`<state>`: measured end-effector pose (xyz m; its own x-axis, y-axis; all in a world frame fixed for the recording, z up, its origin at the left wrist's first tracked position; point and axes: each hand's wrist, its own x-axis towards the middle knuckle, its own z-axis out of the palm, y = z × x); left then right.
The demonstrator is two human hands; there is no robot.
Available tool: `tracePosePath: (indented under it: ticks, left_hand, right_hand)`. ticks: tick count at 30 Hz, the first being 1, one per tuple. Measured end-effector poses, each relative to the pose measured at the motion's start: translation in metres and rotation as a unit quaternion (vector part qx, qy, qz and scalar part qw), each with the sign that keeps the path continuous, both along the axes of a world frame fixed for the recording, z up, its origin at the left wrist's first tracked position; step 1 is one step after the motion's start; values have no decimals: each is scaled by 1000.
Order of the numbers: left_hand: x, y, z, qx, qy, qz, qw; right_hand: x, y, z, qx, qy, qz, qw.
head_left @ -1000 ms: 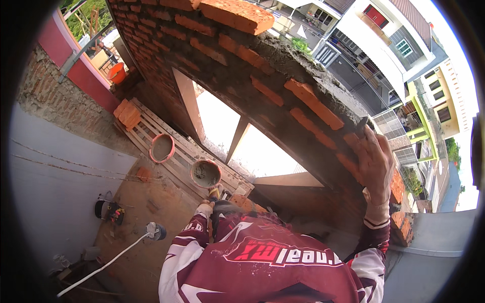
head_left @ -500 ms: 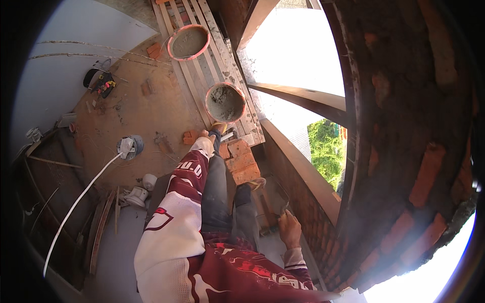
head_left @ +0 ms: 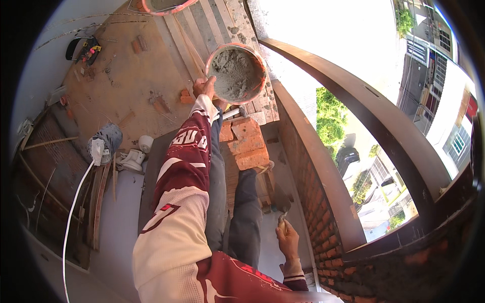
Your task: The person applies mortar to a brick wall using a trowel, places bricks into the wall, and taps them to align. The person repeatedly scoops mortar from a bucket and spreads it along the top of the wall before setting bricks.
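My left hand (head_left: 204,87) grips the near-left rim of an orange bucket (head_left: 264,76), its fingers closed over the edge. Grey mortar (head_left: 235,73) fills the bucket, which sits at the near end of a slatted wooden platform (head_left: 212,25). Low on the right, my right hand (head_left: 288,241) is wrapped round the handle of a trowel (head_left: 281,200), its blade pointing away from me. Between my feet and the platform is a small stack of orange bricks (head_left: 246,144).
Another mortar bucket (head_left: 166,10) stands farther off. A brick wall (head_left: 323,230) with a framed opening (head_left: 348,222) runs along the right. At left, a light (head_left: 105,144) trails a white cable. A tool bag (head_left: 90,50) lies on the far floor.
My left hand has reached forward from short of the near bucket onto its rim. The view has shifted, showing more of the outdoors. My right hand still holds the trowel, whose blade now shows plainly.
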<state>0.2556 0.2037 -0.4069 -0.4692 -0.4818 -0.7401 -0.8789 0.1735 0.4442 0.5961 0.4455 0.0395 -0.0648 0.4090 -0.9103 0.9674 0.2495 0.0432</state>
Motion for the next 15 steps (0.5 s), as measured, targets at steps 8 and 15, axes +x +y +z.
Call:
tracePosePath:
  ticks: [8, 15]
  left_hand:
    - [-17, 94, 98, -53, 33, -61, 996]
    - [24, 40, 322, -84, 142, -215, 963]
  right_hand:
    - [-48, 10, 34, 37, 183, 117, 975]
    - [-96, 14, 87, 64, 347, 192, 916]
